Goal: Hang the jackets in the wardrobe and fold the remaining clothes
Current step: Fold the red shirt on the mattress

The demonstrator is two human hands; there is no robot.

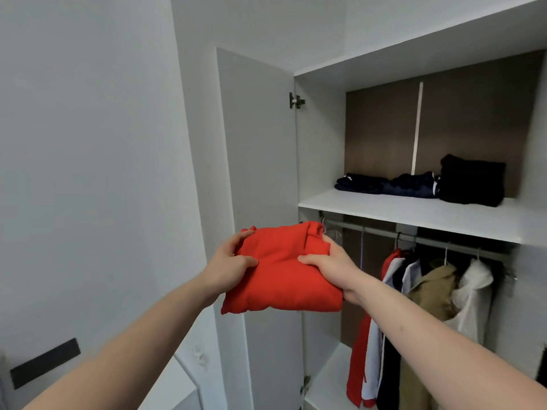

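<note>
Both my hands are on the folded red garment (281,270), holding it up in the air in front of the open wardrobe (319,137), below the level of the white shelf (414,213). It touches nothing but my hands.

Left hand (229,266): clamped on the garment's left edge, thumb on top, fingers curled over the far corner. Right hand (331,266): clamped on the right edge, thumb lying across the top, the other fingers wrapped under and behind, mostly hidden by the cloth.

The garment is a thick, roughly square bundle, near edge rounded, a fold sticking up at its far right corner.

On the shelf, far right: two dark navy folded pieces (384,184) side by side, and just right of them a taller black folded stack (472,180), touching or nearly so.

Under the shelf, the hanging rail (420,238) carries jackets on hangers: a red-and-white one (373,335) leftmost, then a dark one (390,365), a tan one (432,288) and a white one (470,294) at the right.

Wardrobe door (257,143) stands open at left, hinge (296,101) visible near its top. Dark rectangular plate (46,363) on the wall at near left.
</note>
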